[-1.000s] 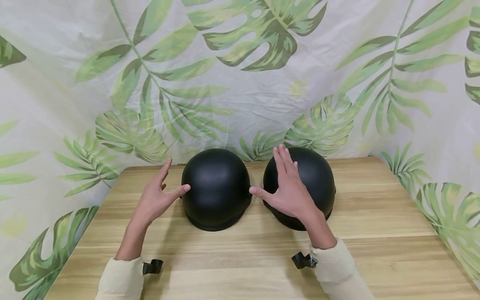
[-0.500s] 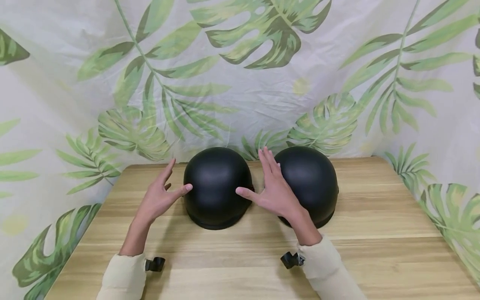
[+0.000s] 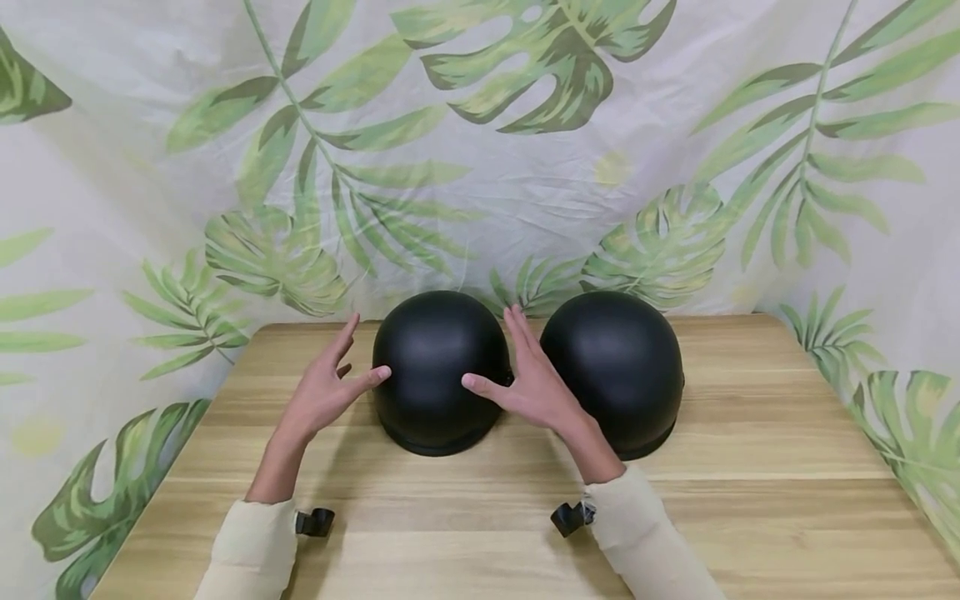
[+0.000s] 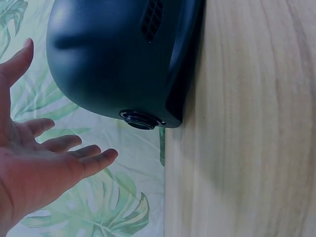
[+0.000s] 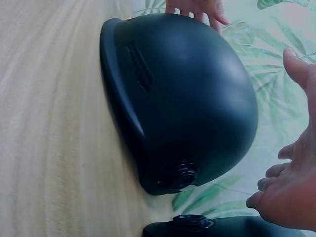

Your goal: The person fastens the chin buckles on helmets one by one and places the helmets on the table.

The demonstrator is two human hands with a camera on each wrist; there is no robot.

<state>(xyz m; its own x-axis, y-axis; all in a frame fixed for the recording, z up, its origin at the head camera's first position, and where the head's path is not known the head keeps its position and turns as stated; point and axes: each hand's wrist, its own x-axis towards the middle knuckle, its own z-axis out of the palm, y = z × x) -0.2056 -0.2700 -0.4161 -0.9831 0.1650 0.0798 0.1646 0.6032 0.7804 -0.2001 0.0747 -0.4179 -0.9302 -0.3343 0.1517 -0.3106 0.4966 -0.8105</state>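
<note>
Two black helmets rest dome-up, side by side on the wooden table: a left helmet (image 3: 438,375) and a right helmet (image 3: 618,375). My left hand (image 3: 322,392) is held at the left side of the left helmet, fingers spread and thumb pointing toward it. In the left wrist view a gap shows between that hand (image 4: 44,168) and the shell. Between the helmets is my right hand (image 3: 536,387), fingers extended, its thumb in front of the left helmet's right side. The right wrist view shows this hand (image 5: 296,173) apart from the shell, and both hold nothing.
The wooden table (image 3: 420,542) carries both helmets near its back edge. Behind it hangs a leaf-patterned cloth (image 3: 525,208). Each sleeve has a small black camera mount, one on the left (image 3: 315,522) and one on the right (image 3: 570,518).
My right hand has moved left, from in front of the right helmet to the gap between the helmets. The left hand stays beside the left helmet. The head view has shifted slightly.
</note>
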